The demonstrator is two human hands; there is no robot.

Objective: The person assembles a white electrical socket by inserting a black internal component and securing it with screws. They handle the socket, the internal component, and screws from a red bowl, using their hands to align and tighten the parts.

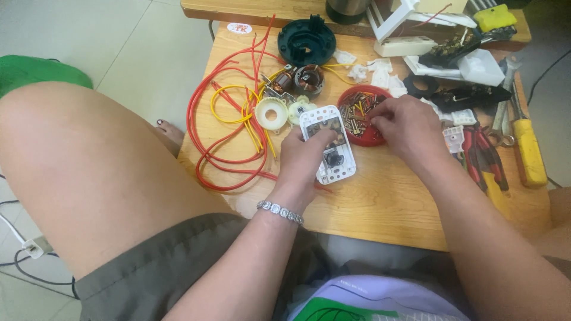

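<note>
My left hand (pixel 304 156) grips a white rectangular switch housing (pixel 329 144) with dark parts inside, holding it just above the wooden table (pixel 380 202). My right hand (pixel 405 126) reaches into a round red lid (pixel 360 113) filled with several small screws and metal bits, fingertips pinched among them. Whether a screw sits between the fingers is hidden. The red lid lies right behind the housing.
Red and yellow wires (pixel 229 128) loop at the table's left. A dark green round cover (pixel 307 41), a motor coil (pixel 309 79) and white plastic gears (pixel 271 113) lie behind. Red-handled pliers (pixel 483 156), a yellow screwdriver (pixel 528 151) and white plastic parts crowd the right side. My bare knee (pixel 89 166) is left.
</note>
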